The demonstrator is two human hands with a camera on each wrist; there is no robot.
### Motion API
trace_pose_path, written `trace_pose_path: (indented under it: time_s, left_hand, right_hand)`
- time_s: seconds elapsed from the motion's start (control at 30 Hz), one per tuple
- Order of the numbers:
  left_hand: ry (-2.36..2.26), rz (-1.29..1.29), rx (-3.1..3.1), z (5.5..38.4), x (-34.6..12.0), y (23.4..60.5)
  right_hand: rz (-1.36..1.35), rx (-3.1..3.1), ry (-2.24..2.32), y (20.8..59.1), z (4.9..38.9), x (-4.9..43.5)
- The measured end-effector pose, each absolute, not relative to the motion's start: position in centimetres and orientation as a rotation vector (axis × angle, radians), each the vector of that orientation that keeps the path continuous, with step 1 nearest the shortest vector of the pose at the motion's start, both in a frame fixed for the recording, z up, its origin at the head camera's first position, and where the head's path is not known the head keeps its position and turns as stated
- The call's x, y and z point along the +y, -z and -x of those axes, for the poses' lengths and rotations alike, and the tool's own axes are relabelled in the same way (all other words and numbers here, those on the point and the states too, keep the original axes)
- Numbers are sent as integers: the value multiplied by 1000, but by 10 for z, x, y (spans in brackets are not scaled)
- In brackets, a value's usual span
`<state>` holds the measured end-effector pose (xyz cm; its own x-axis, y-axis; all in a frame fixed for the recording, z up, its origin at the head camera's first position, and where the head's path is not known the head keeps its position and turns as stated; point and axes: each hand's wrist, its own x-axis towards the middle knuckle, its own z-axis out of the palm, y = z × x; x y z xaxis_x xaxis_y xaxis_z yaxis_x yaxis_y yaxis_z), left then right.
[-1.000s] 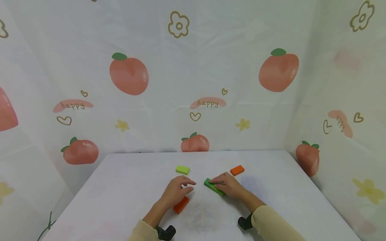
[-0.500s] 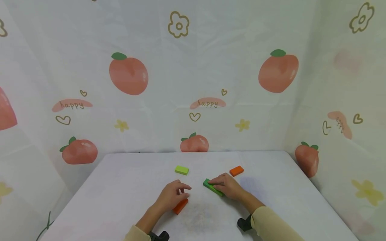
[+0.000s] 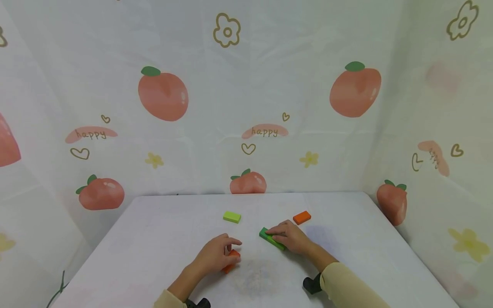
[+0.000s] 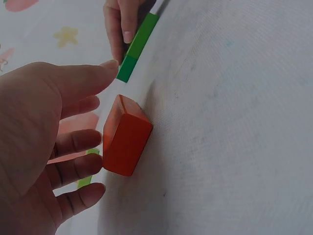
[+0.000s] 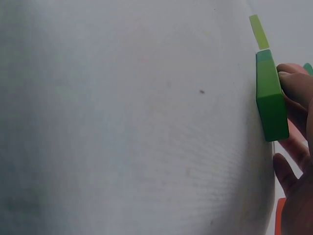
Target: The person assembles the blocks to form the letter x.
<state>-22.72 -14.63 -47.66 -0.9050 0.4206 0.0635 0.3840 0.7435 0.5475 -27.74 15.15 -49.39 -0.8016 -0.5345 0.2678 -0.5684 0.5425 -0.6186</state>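
My left hand (image 3: 215, 254) is around an orange block (image 3: 231, 262) on the white table, with thumb and fingers spread. In the left wrist view the block (image 4: 128, 139) stands just beyond the fingertips, which show a gap from the thumb. My right hand (image 3: 294, 237) rests its extended fingers and thumb along the top of two green blocks. They lie in a line, end to end: a darker green block (image 4: 127, 68) and a brighter green block (image 4: 143, 36). From the right wrist view, the brighter block (image 5: 273, 115) shows its near end uncovered.
A lime-green block (image 3: 232, 217) lies farther back, left of the green pair. Another orange block (image 3: 302, 217) sits behind my right hand. Black wrist mounts (image 3: 313, 284) hang below the sleeves. A printed cloth wall (image 3: 208, 141) rises behind the table.
My left hand has moved back and to the left, then lowered over the near orange block, its thumb now overlapping it. My right hand and the green blocks have stayed put.
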Motion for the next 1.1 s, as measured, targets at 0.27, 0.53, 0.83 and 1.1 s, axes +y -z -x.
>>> trace_pose_path:
  time_s: [0.27,0.53,0.83,1.1]
  left_hand:
    - [-687,-667,2890,221,-146,474]
    - [-597,-676,2839,218,-150,471]
    - [-607,-681,2822,219,-150,470]
    - [-597,-714,2837,219,-149,470]
  right_hand:
    - [-996,-2710,-1117,494,276,151]
    - [-996,-2711,-1114,492,276,151]
    - [-979,-2721,-1097,493,277,152]
    - [-945,-2740,-1123,492,276,151]
